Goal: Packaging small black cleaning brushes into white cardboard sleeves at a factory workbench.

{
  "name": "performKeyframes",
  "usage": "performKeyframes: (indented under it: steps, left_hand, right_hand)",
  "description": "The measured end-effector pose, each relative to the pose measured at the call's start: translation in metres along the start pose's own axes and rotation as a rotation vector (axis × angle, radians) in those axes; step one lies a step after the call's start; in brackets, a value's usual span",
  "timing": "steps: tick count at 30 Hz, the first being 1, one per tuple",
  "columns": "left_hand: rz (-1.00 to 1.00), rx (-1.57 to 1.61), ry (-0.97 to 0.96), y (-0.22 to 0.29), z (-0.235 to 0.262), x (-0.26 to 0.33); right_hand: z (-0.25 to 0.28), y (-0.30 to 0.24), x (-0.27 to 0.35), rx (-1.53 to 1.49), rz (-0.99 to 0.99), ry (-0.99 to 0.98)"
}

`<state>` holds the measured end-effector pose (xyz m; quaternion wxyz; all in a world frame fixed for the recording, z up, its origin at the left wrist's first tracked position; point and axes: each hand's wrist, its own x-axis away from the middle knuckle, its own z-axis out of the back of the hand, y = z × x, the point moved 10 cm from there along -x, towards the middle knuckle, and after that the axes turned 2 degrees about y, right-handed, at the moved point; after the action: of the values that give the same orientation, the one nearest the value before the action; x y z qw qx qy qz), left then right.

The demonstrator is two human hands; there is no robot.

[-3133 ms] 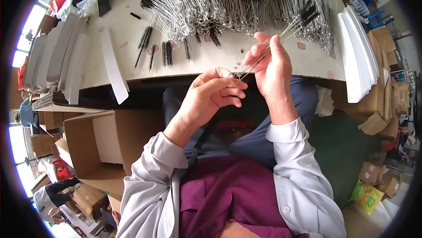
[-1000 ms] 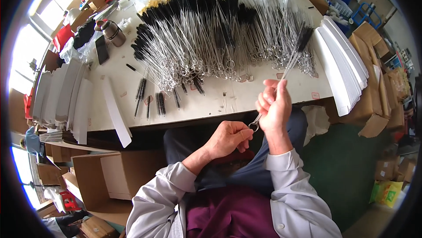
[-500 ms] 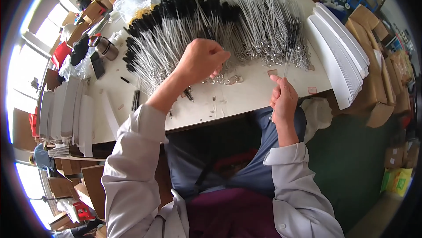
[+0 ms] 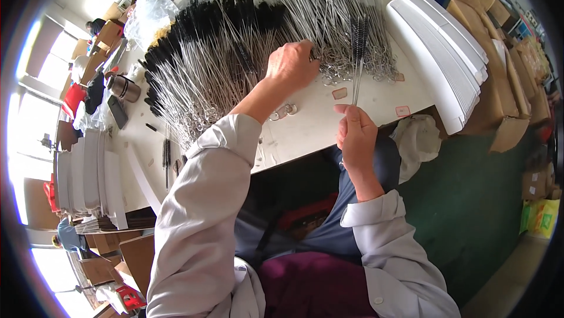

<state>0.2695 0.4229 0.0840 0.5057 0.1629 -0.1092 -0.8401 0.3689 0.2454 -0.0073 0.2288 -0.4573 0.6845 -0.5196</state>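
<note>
A white surface carries a broad heap of wire brushes. The left hand lies curled, knuckles up, on the heap's near edge, fingers closed among the wire loops. Nearer the body, the right hand pinches one thin brush upright, its black bristles well above the fingers.

Two hands were at work: the left hand lay on a pile of wire brushes, too many to count. The right hand pinched a few brushes. Beside its grip lay two small tags.
</note>
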Motion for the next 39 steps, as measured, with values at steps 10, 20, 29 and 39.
performKeyframes:
  steps: [10,20,29,39]
  left_hand:
    - [0.624,0.988,-0.142,-0.045,-0.028,-0.011]
    - [0.519,1.041,-0.063,-0.042,-0.005,-0.013]
    - [0.48,1.336,-0.208,-0.033,-0.01,-0.018]
    - [0.336,1.177,-0.092,-0.03,0.034,0.008]
  right_hand:
    - [-0.003,0.0,0.0,0.03,0.049,-0.026]
    - [-0.005,-0.002,0.0,0.021,0.044,-0.048]
    - [-0.002,-0.004,-0.004,0.016,0.013,-0.039]
    - [-0.072,-0.067,-0.119,-0.215,0.011,-0.201]
